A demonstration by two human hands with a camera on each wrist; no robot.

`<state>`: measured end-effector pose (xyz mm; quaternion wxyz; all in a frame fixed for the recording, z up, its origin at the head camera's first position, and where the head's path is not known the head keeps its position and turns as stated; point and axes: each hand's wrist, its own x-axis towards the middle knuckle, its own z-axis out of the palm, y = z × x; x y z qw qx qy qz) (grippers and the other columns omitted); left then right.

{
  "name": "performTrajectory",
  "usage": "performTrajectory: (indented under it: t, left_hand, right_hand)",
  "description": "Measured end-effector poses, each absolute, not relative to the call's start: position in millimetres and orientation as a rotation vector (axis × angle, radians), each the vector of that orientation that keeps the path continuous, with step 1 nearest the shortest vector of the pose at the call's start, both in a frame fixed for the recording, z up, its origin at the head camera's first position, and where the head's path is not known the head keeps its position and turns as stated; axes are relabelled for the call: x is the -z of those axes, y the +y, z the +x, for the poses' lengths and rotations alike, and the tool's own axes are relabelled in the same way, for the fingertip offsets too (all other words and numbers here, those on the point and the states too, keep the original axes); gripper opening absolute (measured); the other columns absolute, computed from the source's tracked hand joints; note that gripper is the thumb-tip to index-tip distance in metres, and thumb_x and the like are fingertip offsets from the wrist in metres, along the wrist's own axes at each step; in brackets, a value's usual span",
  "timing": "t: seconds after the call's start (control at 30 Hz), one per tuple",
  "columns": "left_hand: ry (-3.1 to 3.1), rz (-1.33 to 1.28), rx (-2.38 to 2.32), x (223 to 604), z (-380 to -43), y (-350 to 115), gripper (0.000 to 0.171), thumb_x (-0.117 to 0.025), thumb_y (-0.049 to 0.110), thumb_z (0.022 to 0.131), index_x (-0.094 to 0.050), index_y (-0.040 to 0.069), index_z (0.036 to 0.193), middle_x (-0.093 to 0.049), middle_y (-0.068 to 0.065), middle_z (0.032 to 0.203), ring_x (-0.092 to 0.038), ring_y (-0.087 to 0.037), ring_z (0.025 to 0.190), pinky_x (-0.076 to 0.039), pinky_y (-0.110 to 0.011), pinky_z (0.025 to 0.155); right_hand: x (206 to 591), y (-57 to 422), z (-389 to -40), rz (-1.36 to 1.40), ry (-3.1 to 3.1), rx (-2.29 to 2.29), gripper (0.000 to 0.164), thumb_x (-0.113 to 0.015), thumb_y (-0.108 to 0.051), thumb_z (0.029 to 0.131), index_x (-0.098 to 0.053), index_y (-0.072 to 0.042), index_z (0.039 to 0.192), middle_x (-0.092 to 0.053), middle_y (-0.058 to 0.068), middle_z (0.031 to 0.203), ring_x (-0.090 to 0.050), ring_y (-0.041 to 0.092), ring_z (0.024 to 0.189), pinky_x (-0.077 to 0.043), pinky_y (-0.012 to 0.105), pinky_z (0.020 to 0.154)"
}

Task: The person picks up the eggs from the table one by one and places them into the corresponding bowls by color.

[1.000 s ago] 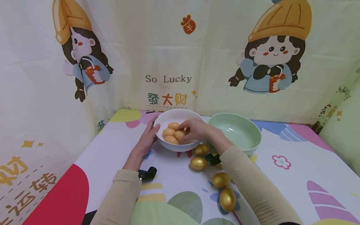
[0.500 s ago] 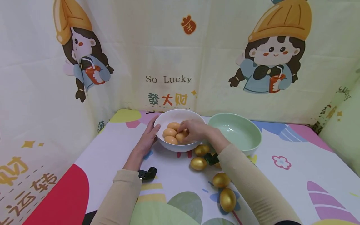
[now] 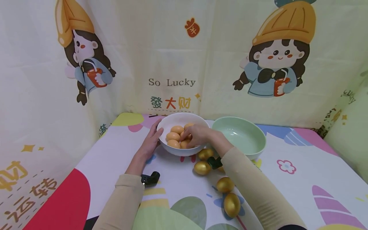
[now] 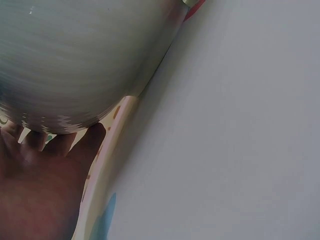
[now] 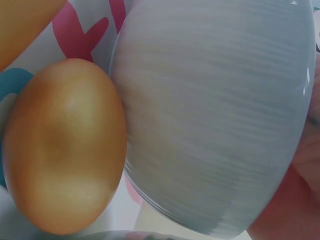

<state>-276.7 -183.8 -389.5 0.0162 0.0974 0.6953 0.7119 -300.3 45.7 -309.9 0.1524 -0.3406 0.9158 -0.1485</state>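
A white bowl stands at the back of the table, with several brown eggs inside. My left hand holds the bowl's left side, thumb at the rim; in the left wrist view its fingers lie against the outer wall. Reaching over the right rim, my right hand has curled fingers down among the eggs. Its fingers appear to pinch one brown egg, mostly covered by the hand. In the right wrist view, the bowl's outer wall hides the fingertips.
To the right stands a pale green bowl, close beside the white one. Several golden eggs lie on the table: one by the white bowl, another nearer the front. The right forearm passes over that area. A printed cloth hangs behind.
Inside the bowl, the right hand's fingers have shifted slightly and the eggs have moved a little. A brown egg now shows behind the fingers. My left hand keeps its place.
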Motion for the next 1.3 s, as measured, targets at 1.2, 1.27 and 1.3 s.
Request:
performTrajectory:
  t: [1.2,1.27,1.3]
  left_hand:
    - [2.159,0.289,-2.207,388.9,-276.1,-182.6,0.060,-0.043,0.034,0.109,-0.017,0.024,0.163,-0.017,0.000,0.167,-0.025,-0.031,0.148,-0.024,-0.058,0.115]
    - [2.156,0.288,-2.210,388.8,-276.3,-182.1,0.060,-0.043,0.034,0.109,-0.017,0.024,0.163,-0.017,0.001,0.167,-0.025,-0.031,0.148,-0.024,-0.058,0.116]
    - [2.153,0.291,-2.213,389.0,-276.5,-181.9,0.060,-0.043,0.034,0.109,-0.017,0.025,0.163,-0.016,0.001,0.167,-0.025,-0.031,0.148,-0.024,-0.058,0.116]
  right_hand:
    - [283.5,77.3,-279.4,-1.136,2.615,0.705,0.037,-0.073,-0.017,0.092,-0.069,-0.012,0.128,-0.064,0.005,0.128,-0.061,0.025,0.110,-0.052,0.034,0.091]
    - [281.5,80.7,-275.3,-1.174,2.615,0.766,0.036,-0.072,-0.016,0.092,-0.069,-0.011,0.127,-0.065,0.005,0.127,-0.062,0.026,0.109,-0.052,0.036,0.091]
    - [281.4,82.7,-274.1,-1.196,2.612,0.802,0.035,-0.072,-0.016,0.093,-0.068,-0.010,0.127,-0.065,0.005,0.125,-0.062,0.027,0.109,-0.053,0.036,0.091]
